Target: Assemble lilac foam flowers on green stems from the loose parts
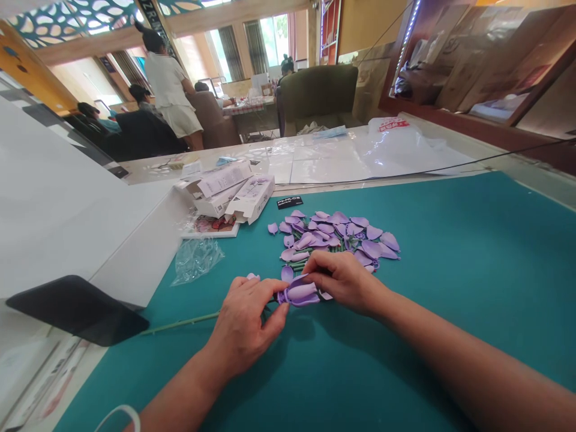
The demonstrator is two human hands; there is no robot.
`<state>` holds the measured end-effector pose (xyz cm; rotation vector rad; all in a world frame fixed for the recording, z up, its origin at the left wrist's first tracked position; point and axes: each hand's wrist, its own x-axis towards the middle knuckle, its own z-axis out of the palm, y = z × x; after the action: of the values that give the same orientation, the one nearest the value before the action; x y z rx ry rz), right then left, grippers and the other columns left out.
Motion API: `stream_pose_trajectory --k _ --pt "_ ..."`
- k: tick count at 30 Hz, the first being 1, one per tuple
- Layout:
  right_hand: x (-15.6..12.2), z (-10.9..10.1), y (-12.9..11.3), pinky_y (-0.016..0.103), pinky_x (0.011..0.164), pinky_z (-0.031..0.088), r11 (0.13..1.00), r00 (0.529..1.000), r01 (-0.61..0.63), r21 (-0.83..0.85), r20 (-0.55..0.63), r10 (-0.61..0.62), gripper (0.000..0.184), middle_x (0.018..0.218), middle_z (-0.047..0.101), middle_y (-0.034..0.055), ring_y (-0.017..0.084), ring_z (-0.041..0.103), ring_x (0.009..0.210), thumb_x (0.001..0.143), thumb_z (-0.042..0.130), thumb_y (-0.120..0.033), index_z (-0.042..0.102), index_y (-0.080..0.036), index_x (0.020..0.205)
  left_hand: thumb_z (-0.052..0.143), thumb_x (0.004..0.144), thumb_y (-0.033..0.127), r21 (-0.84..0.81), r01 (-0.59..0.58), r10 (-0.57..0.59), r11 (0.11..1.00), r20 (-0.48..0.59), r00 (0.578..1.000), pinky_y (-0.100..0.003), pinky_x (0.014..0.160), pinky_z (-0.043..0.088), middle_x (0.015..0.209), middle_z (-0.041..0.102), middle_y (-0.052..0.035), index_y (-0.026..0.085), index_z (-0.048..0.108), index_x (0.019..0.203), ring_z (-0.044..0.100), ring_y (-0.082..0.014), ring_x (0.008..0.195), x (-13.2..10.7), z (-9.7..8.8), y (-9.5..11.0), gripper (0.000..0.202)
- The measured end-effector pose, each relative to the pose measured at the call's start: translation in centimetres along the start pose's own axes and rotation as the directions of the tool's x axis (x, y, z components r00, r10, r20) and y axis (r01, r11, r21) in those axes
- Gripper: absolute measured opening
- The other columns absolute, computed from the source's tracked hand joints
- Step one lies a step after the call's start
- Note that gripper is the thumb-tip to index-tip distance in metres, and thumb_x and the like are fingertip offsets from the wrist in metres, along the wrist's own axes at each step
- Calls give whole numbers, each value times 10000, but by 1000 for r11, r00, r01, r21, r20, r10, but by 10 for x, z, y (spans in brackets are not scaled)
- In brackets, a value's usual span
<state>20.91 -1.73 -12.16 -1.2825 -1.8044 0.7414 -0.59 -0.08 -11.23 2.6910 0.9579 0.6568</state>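
A purple toy flower [302, 293] made of plastic petals lies between my two hands above the green mat. My left hand [247, 318] is closed around the base of its bloom, and a long green stem [189, 321] runs out to the left beneath that hand. With its fingers pinched, my right hand [344, 282] grips the upper edge of a petal on the same flower. Just beyond the hands lies a pile of loose purple petals [321, 231], with short green stem pieces [294, 264] among them.
Opened white boxes [249, 198] and a crumpled clear plastic bag [197, 259] lie at the left. A black card [290, 202] rests behind the petals. A dark tablet-like panel [76, 309] stands near left. Several people sit or stand in the background.
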Motion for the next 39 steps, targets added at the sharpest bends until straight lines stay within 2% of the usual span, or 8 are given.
stream_pose_trajectory --k 11,17,19,21,24,27,32,39 --pt "3 0 -1 181 541 355 990 998 -58 125 18 56 132 604 534 -63 70 473 544 786 580 -61 596 -179 729 426 912 394 33 -22 23 999 -29 999 -361 788 423 894 709 -16 244 600 1055 611 -206 746 0 4 -10 271" --pt "4 -13 -4 202 568 404 987 988 -83 135 139 64 102 672 577 -28 97 528 606 853 544 -170 646 -176 855 389 915 440 27 48 -47 998 -27 999 -380 850 422 879 710 -22 229 627 1021 616 -212 767 2 3 -3 335" --pt "7 -24 5 218 585 434 983 990 -117 145 92 104 132 692 601 -13 112 555 629 865 523 -222 646 -174 877 378 913 453 30 59 -58 998 -19 998 -371 838 433 893 716 -27 228 636 1023 623 -211 769 2 3 -3 360" --pt "10 -38 21 233 579 451 974 982 -180 139 -41 187 175 677 617 -5 120 557 602 871 500 -276 640 -172 853 366 911 461 34 68 -68 997 -11 998 -359 814 444 898 720 -31 231 643 1023 626 -209 766 2 3 -5 377" --pt "14 -61 49 239 556 445 960 908 -277 49 -312 279 202 651 633 -1 119 549 549 841 502 -313 638 -174 786 380 907 447 38 29 -28 999 -10 1000 -348 772 452 874 724 -27 244 644 1028 628 -209 752 1 5 -9 354" --pt "14 -78 70 247 573 446 950 858 -313 1 -429 283 249 679 652 20 134 568 591 834 485 -351 652 -167 820 414 907 404 31 -21 22 999 -18 1000 -351 760 443 848 723 -16 248 631 1032 630 -208 739 0 7 -12 295" --pt "14 -86 82 254 562 439 928 831 -359 -99 -487 269 307 737 683 40 146 569 617 833 468 -383 676 -161 877 399 921 362 26 -3 3 1000 -9 1000 -355 757 417 861 722 -15 234 613 1029 620 -199 742 1 7 -10 272" --pt "36 -79 74 268 678 436 849 880 -381 -365 -425 213 214 812 701 23 172 609 765 821 522 -308 707 -204 854 389 928 328 18 -18 18 1000 26 1000 -364 756 395 913 722 -30 213 603 1068 622 -201 767 1 7 -9 280"
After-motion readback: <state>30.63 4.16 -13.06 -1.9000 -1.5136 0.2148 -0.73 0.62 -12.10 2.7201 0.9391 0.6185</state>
